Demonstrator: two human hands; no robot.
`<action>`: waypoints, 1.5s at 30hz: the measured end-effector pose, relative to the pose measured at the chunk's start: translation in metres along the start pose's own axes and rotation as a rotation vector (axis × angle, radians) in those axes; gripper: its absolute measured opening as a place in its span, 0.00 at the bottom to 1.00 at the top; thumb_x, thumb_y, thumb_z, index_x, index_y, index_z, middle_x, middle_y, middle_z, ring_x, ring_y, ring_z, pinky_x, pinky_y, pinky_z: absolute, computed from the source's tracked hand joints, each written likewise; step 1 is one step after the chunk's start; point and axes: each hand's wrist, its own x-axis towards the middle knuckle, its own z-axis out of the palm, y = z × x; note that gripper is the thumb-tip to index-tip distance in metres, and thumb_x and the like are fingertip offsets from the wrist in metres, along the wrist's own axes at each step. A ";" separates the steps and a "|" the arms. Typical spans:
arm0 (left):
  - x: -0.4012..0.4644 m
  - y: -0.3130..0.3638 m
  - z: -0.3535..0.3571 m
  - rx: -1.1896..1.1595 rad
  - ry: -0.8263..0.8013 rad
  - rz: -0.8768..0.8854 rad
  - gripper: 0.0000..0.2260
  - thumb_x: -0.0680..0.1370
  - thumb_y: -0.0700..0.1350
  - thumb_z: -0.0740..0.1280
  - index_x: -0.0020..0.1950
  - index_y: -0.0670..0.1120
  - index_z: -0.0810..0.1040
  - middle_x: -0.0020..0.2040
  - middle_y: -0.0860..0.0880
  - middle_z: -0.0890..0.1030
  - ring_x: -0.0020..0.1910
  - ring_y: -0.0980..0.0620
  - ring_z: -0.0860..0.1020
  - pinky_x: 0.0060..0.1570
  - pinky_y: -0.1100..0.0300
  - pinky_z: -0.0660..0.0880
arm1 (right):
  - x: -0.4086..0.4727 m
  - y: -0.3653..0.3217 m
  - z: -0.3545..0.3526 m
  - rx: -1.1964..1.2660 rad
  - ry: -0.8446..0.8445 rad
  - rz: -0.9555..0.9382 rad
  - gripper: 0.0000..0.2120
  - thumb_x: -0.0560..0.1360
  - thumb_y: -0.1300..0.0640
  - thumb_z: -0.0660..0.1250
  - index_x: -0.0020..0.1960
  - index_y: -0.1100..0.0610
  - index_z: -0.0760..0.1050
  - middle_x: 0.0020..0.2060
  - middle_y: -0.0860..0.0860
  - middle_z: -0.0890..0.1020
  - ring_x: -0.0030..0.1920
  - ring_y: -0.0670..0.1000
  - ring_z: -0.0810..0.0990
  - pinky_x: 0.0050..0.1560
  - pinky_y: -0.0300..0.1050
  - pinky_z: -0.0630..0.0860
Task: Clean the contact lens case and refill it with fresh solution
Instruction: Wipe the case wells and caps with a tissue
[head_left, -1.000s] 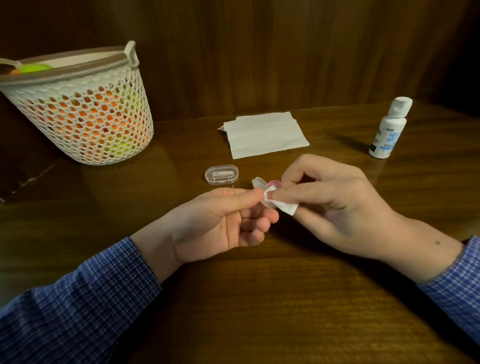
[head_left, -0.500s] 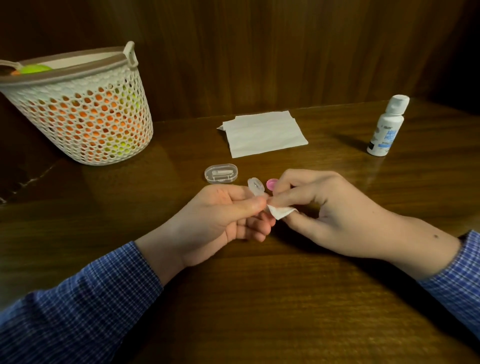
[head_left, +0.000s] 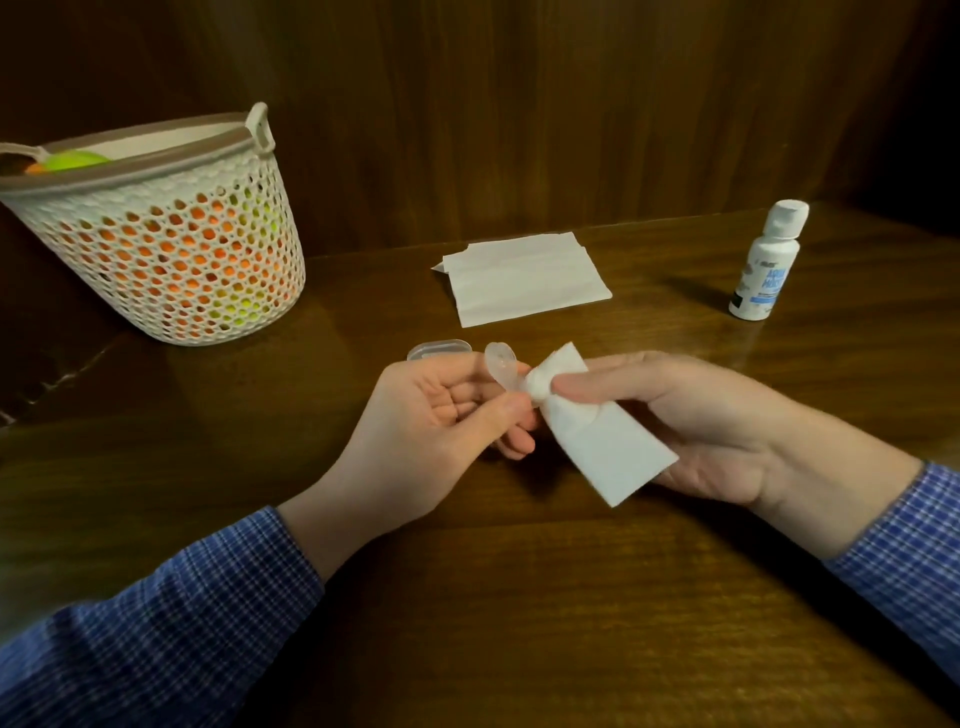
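My left hand (head_left: 441, 415) pinches a small clear contact lens case (head_left: 503, 368) just above the wooden table, thumb and fingers curled round its lower end. My right hand (head_left: 675, 415) grips a white tissue piece (head_left: 597, 441), with its bunched tip pressed against the case's right side by thumb and fingers. The rest of the tissue hangs loose below my palm. The pink part of the case is hidden. A white solution bottle (head_left: 768, 262) with a shut white cap stands at the far right of the table.
A small clear plastic box (head_left: 439, 349) lies just behind my left hand. A folded white napkin (head_left: 524, 278) lies further back at the centre. A white perforated basket (head_left: 161, 234) with orange and green contents stands at the back left. Dark wood panelling rises behind the table.
Both hands have turned palm up and lifted slightly. The tissue has unfolded into a larger sheet in my right hand. The pink part seen earlier is no longer visible.
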 end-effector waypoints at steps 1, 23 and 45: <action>0.001 0.000 0.000 -0.050 -0.009 -0.029 0.14 0.74 0.47 0.68 0.58 0.47 0.82 0.46 0.49 0.88 0.42 0.50 0.87 0.43 0.60 0.84 | -0.002 -0.004 -0.001 0.060 0.033 0.017 0.16 0.68 0.60 0.74 0.56 0.61 0.86 0.44 0.58 0.87 0.39 0.51 0.87 0.34 0.41 0.81; -0.004 -0.005 0.002 0.245 0.083 0.256 0.13 0.76 0.46 0.71 0.58 0.42 0.82 0.47 0.50 0.87 0.43 0.56 0.87 0.42 0.63 0.84 | 0.004 0.026 0.001 -0.317 -0.028 -0.410 0.10 0.76 0.60 0.69 0.54 0.59 0.87 0.54 0.55 0.88 0.59 0.49 0.84 0.54 0.32 0.78; 0.011 0.002 -0.025 -0.730 -0.574 -0.618 0.08 0.80 0.44 0.67 0.53 0.40 0.77 0.42 0.46 0.82 0.36 0.56 0.80 0.35 0.66 0.79 | -0.003 0.012 -0.013 -1.550 0.018 -1.197 0.12 0.79 0.62 0.67 0.60 0.58 0.84 0.47 0.54 0.81 0.48 0.52 0.78 0.46 0.50 0.76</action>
